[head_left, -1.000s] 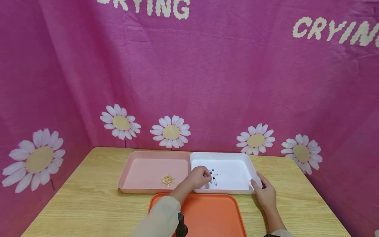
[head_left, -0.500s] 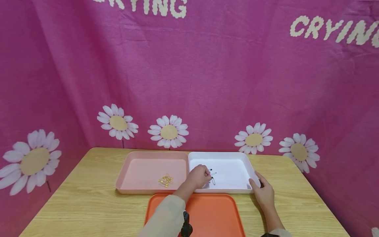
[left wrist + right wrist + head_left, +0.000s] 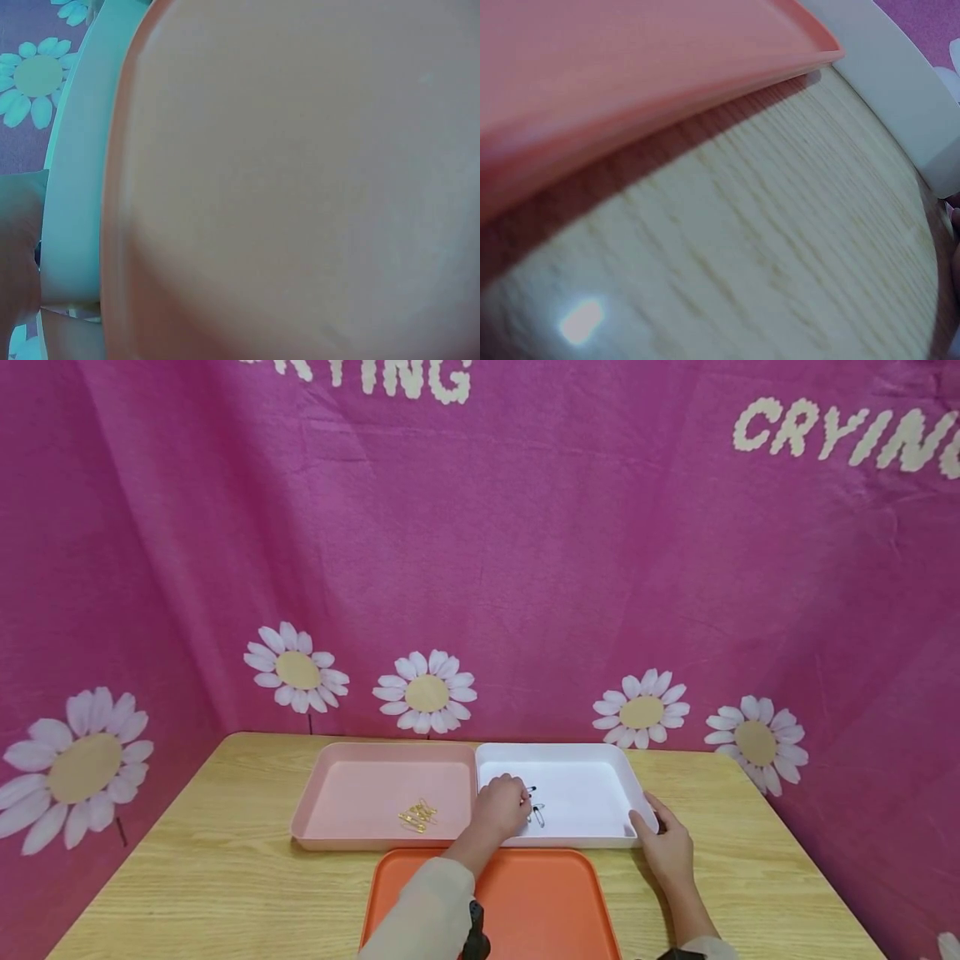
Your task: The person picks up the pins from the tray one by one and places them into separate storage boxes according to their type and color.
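Note:
My left hand [image 3: 501, 807] reaches over the near left part of the white tray [image 3: 588, 789]. Its fingers are curled and pinch at a safety pin, which the hand itself mostly hides. Beside the fingertips lie black-headed safety pins [image 3: 538, 815] on the tray floor. My right hand [image 3: 670, 847] grips the tray's right wall, thumb on the inner side and fingers outside. In the left wrist view, part of the left hand [image 3: 16, 255] shows at the left edge, beside the white wall. The right wrist view catches only a sliver of fingers at its right edge.
To the left, a pink tray [image 3: 360, 789] adjoins the white one and holds several gold safety pins [image 3: 417, 816]. An orange tray [image 3: 543, 902] lies nearer on the wooden table [image 3: 225, 868], under the left forearm. A pink flowered curtain [image 3: 525, 568] hangs behind.
A pin that stuck out past the left fingertips has gone from sight behind the hand. The left hand has shifted slightly left; the right hand keeps its grip on the tray.

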`<state>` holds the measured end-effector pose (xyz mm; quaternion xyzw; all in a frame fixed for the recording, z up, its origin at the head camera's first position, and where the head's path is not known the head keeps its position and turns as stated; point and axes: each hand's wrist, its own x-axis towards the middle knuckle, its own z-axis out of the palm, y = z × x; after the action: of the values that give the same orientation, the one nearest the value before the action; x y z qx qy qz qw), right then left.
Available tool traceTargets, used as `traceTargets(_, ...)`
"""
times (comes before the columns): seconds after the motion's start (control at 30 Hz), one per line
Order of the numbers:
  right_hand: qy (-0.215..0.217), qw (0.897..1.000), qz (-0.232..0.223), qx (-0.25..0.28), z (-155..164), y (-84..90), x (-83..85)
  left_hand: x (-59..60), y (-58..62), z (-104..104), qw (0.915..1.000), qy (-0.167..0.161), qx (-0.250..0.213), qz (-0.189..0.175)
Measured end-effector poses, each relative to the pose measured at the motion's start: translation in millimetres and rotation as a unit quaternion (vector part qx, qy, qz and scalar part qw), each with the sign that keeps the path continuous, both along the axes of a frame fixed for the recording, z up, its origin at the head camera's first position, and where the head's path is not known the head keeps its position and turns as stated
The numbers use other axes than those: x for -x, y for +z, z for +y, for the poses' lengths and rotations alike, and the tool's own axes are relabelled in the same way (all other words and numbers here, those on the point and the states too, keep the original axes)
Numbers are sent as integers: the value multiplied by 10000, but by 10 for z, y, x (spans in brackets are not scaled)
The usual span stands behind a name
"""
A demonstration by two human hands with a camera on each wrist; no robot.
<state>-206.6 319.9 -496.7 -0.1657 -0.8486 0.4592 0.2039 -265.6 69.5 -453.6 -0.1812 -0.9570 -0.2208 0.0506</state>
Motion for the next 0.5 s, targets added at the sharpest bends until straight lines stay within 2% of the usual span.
traceTargets(0.23,44,10000,7,14,-22,4,16,1,15,-45,9995,-238,217,45)
traceTargets(0.5,-19,9999,-114,-38,-24,10,0,-53,161,-183,9985,-493,164,193)
